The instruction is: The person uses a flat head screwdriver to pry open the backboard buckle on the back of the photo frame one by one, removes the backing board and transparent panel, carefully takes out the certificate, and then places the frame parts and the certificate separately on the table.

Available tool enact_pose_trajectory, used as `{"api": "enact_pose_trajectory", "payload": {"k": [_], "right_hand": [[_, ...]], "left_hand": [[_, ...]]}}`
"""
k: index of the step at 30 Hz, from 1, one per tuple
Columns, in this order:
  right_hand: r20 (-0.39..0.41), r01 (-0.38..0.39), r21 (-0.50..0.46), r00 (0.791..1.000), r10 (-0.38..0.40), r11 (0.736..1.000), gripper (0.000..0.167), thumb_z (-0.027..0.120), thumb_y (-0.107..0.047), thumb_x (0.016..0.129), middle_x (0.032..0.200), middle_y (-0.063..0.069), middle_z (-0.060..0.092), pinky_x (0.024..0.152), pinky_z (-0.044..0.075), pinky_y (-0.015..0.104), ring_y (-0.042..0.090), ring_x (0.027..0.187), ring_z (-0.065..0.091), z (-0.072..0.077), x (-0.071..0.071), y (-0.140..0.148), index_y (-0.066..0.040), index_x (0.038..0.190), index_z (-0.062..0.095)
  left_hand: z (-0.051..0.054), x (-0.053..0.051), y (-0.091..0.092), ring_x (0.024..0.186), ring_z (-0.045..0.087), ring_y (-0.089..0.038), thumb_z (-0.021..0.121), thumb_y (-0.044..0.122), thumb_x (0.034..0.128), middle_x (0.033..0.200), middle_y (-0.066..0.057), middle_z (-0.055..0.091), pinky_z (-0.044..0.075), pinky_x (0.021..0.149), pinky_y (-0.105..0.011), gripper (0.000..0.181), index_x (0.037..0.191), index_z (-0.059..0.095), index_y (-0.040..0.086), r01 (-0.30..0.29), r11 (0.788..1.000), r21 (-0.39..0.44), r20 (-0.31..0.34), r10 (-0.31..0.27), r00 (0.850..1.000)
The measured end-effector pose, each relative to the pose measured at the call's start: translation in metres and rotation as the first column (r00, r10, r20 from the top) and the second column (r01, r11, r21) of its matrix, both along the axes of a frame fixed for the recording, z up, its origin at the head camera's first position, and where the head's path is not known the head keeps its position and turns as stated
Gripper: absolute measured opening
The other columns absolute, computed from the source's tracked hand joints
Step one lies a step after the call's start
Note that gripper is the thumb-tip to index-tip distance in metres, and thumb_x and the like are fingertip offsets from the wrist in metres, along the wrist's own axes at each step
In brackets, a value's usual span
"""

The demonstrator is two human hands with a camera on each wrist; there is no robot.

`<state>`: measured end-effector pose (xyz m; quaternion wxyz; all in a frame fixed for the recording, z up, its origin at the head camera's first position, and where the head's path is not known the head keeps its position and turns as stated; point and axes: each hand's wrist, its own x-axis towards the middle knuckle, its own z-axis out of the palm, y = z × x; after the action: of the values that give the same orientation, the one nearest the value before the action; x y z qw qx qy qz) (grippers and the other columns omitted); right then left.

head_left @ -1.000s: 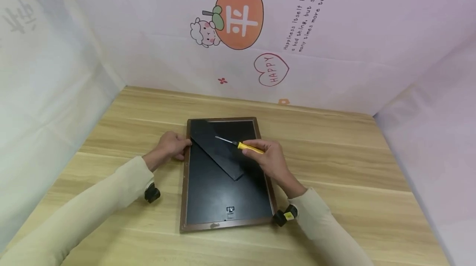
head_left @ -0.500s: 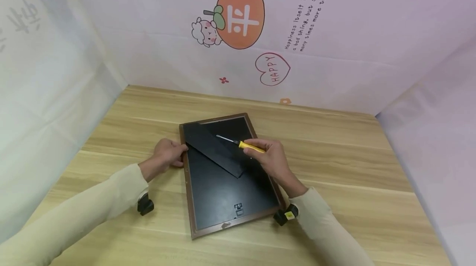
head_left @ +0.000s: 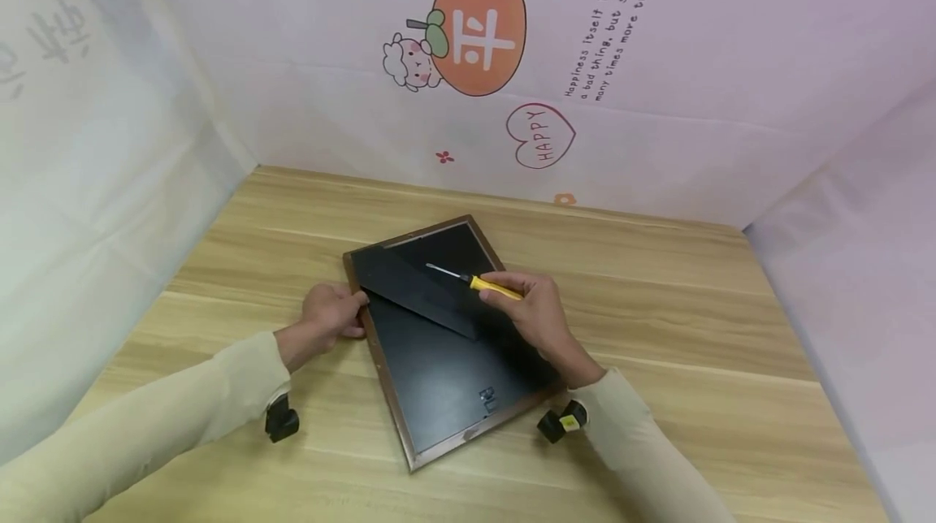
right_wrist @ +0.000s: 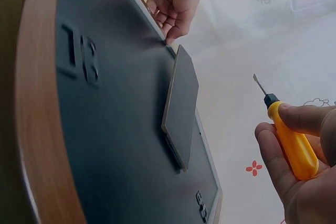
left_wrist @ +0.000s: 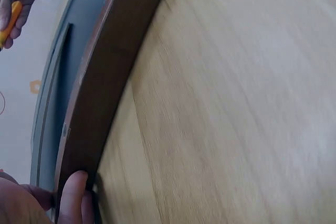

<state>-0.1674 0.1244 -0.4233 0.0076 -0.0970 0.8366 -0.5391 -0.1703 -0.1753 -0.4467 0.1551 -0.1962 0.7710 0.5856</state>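
Observation:
A picture frame [head_left: 439, 385] lies back side up on the table, turned at an angle, with a brown rim and a black backing. Its black easel stand [head_left: 417, 296] crosses the backing. My left hand [head_left: 332, 313] pinches the frame's left edge; the left wrist view has the thumb [left_wrist: 73, 198] against the brown side. Over the backing, my right hand [head_left: 539, 316] holds a screwdriver [head_left: 488, 287] by its yellow handle. Its metal tip [right_wrist: 259, 83] points left and touches nothing in the right wrist view.
A wood-grain table [head_left: 695, 328] surrounds the frame. White printed sheeting [head_left: 329, 117] closes off the back and both sides. Metal hangers [right_wrist: 81, 59] sit on the frame's backing. Each wrist wears a small black camera [head_left: 281, 419].
The picture frame has turned counterclockwise on the table, its near end swinging right. My left hand has moved slightly left and nearer with its edge. The right hand and screwdriver have hardly moved.

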Motion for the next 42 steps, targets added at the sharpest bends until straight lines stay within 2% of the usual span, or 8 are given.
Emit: {"api": "enact_pose_trajectory", "payload": {"k": [6, 10, 21, 28, 36, 42], "right_hand": [[0.005, 0.003, 0.004, 1.000, -0.003, 1.000, 0.023, 0.075, -0.014, 0.087, 0.107, 0.011, 0.075, 0.074, 0.055, 0.015, 0.018, 0.088, 0.065, 0.001, -0.001, 0.000, -0.007, 0.109, 0.075], [-0.006, 0.000, -0.001, 1.000, 0.000, 1.000, 0.023, 0.075, -0.013, 0.087, 0.106, 0.012, 0.075, 0.073, 0.055, 0.015, 0.018, 0.086, 0.065, 0.001, -0.001, -0.001, -0.007, 0.109, 0.075], [-0.015, -0.010, -0.011, 1.000, 0.010, 1.000, 0.023, 0.075, -0.012, 0.087, 0.107, 0.012, 0.074, 0.072, 0.055, 0.015, 0.018, 0.087, 0.065, 0.002, -0.003, -0.004, -0.007, 0.109, 0.075], [-0.030, -0.020, -0.018, 0.999, 0.020, 1.000, 0.023, 0.075, -0.012, 0.087, 0.106, 0.013, 0.074, 0.073, 0.055, 0.015, 0.018, 0.088, 0.065, 0.003, -0.004, -0.004, -0.005, 0.109, 0.075], [-0.028, -0.020, -0.021, 0.999, 0.020, 1.000, 0.024, 0.075, -0.011, 0.087, 0.107, 0.013, 0.074, 0.073, 0.056, 0.014, 0.018, 0.087, 0.066, 0.003, -0.003, -0.004, -0.005, 0.110, 0.075], [-0.011, -0.021, -0.024, 1.000, 0.021, 0.999, 0.024, 0.075, -0.012, 0.087, 0.108, 0.013, 0.074, 0.073, 0.056, 0.014, 0.017, 0.087, 0.065, 0.003, -0.002, -0.004, -0.005, 0.110, 0.074]], "left_hand": [[-0.001, 0.006, 0.006, 0.049, 0.057, -0.009, 0.053, 0.007, 0.0983, 0.059, -0.002, 0.053, 0.058, 0.052, -0.022, 0.024, 0.075, 0.050, 0.002, -0.041, 0.996, 0.081, 0.027, 0.039, 0.999], [-0.001, 0.011, 0.010, 0.048, 0.055, -0.007, 0.050, 0.005, 0.0978, 0.058, -0.002, 0.053, 0.057, 0.052, -0.022, 0.022, 0.076, 0.047, 0.003, -0.061, 0.989, 0.138, 0.042, 0.056, 0.998], [0.000, 0.024, 0.017, 0.052, 0.058, -0.008, 0.050, 0.008, 0.0989, 0.068, -0.003, 0.055, 0.061, 0.062, -0.025, 0.019, 0.081, 0.052, 0.002, -0.125, 0.979, 0.160, 0.085, 0.112, 0.990], [0.001, 0.027, 0.018, 0.053, 0.059, -0.007, 0.051, 0.008, 0.0992, 0.066, -0.003, 0.056, 0.062, 0.066, -0.027, 0.018, 0.086, 0.057, -0.002, -0.121, 0.976, 0.179, 0.071, 0.110, 0.991], [0.001, 0.028, 0.017, 0.051, 0.059, -0.007, 0.052, 0.008, 0.0983, 0.059, -0.001, 0.055, 0.061, 0.063, -0.026, 0.015, 0.089, 0.058, -0.003, -0.120, 0.976, 0.179, 0.069, 0.109, 0.992], [0.000, 0.027, 0.015, 0.053, 0.059, -0.006, 0.053, 0.009, 0.0989, 0.068, -0.003, 0.058, 0.061, 0.062, -0.024, 0.019, 0.104, 0.059, -0.009, -0.098, 0.982, 0.162, 0.081, 0.086, 0.993]]}}
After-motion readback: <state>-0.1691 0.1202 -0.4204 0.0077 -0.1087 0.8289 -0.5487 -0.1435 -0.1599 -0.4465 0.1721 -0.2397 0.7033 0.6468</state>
